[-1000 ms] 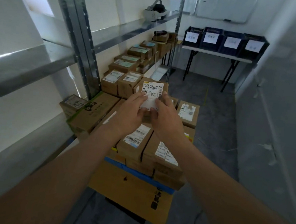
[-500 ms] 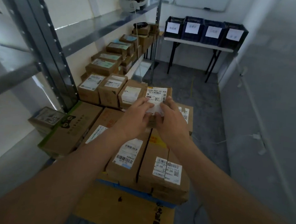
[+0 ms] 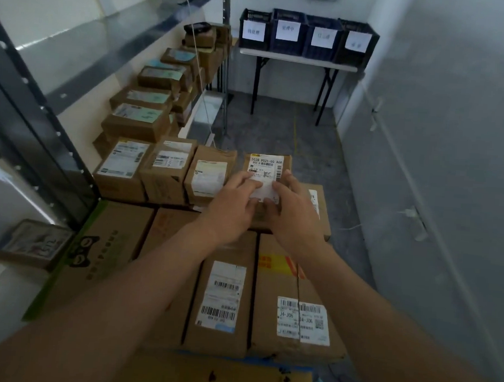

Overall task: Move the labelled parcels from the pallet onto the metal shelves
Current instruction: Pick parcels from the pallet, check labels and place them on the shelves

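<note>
Both hands hold one small labelled parcel point(image 3: 266, 174) at the far end of the stack: left hand point(image 3: 234, 206) fingers curled over its white label, right hand point(image 3: 291, 208) gripping the right side, thumb on the label. Parcel sits above a larger carton point(image 3: 317, 213), upright-ish, label facing camera; can't tell if it's resting or lifted. Row of three labelled boxes point(image 3: 165, 170) just to its left. Bigger cartons point(image 3: 222, 293) lie below the forearms. Metal shelves point(image 3: 84, 51) run along the left, more parcels point(image 3: 149, 100) lined up on the lower level. Back wall: desk point(image 3: 298, 61) carrying four dark labelled crates point(image 3: 308, 33). Grey floor point(image 3: 308, 141), white wall right.
</note>
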`<state>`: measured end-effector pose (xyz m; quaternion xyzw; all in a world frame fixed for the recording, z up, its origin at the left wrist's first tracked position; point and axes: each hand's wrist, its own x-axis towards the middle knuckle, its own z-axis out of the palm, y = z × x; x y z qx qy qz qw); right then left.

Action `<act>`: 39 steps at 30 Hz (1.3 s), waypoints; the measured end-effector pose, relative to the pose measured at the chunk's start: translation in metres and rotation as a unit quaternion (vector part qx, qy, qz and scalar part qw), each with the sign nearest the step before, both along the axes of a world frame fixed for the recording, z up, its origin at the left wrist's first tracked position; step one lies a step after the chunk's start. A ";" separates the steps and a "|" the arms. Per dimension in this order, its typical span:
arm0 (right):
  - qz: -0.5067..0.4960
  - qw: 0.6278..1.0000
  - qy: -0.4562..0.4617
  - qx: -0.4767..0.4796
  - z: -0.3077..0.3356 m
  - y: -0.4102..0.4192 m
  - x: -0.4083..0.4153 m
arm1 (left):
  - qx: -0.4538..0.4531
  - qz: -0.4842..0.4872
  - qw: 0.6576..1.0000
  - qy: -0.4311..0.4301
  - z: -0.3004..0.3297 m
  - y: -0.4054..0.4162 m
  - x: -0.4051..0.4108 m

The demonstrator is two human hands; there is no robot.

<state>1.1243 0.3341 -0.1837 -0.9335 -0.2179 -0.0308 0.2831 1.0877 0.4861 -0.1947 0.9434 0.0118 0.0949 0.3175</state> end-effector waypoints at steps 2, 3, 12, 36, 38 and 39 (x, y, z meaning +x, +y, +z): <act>0.006 1.000 0.003 0.000 -0.003 0.004 0.009 | -0.010 0.000 1.000 0.004 -0.003 0.004 0.008; 0.010 1.000 0.004 0.001 -0.005 0.005 0.014 | -0.012 0.003 1.000 0.004 -0.005 0.006 0.012; 0.016 0.999 0.048 0.013 -0.029 0.017 0.050 | -0.013 0.022 0.999 0.030 -0.020 0.016 0.042; 0.028 0.997 0.069 0.015 -0.049 0.023 0.067 | 0.162 0.033 0.986 0.029 -0.030 0.017 0.060; 0.030 0.997 0.067 0.011 -0.053 0.024 0.069 | 0.175 0.033 0.984 0.030 -0.031 0.017 0.060; 0.030 0.997 0.065 0.010 -0.054 0.024 0.069 | 0.178 0.033 0.983 0.030 -0.032 0.017 0.060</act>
